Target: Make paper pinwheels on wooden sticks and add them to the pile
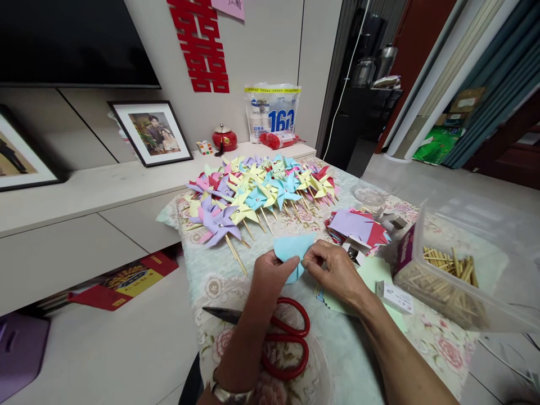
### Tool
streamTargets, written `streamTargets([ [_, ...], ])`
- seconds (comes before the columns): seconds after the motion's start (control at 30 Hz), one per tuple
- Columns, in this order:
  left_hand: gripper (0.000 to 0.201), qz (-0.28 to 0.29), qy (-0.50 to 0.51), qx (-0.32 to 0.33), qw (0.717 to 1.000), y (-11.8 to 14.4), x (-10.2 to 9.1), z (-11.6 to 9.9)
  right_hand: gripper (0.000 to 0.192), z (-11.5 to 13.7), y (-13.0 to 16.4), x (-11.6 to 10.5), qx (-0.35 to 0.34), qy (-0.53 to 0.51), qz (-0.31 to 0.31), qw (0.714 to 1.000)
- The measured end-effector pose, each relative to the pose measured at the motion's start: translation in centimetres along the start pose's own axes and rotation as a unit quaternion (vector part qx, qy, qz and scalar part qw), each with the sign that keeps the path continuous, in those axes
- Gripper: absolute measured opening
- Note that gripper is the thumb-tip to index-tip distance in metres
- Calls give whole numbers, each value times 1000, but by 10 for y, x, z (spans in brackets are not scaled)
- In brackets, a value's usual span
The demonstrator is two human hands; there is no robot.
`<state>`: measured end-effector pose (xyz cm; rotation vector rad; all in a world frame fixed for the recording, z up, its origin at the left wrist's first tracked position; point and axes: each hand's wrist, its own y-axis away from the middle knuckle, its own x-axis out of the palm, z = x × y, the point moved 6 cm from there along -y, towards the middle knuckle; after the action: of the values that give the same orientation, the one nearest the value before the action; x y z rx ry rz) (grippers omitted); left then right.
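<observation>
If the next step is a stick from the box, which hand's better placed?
Right, likely. The right hand is nearer the plastic box and its sticks, though its fingertips are at the blue paper. The left hand holds that paper, farther from the box.

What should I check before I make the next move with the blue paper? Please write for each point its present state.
1. Blue paper held: ok, the left hand grips it.
2. Right hand pinching the paper: cannot tell, its fingers at the edge hide the contact.
3. Scissors clear of the left forearm: not ok, the forearm crosses above them.
4. Sticks inside their plastic tub: ok.
5. Pinwheels apart from both hands: ok.
</observation>
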<state>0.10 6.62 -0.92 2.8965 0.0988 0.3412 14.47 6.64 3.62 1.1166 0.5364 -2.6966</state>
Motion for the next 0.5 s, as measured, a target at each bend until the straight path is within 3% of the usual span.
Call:
streamTargets([
  [0.5, 22, 7, -28, 3, 1000, -3, 1, 4, 20, -1, 0, 0, -4, 1, -8, 1000],
])
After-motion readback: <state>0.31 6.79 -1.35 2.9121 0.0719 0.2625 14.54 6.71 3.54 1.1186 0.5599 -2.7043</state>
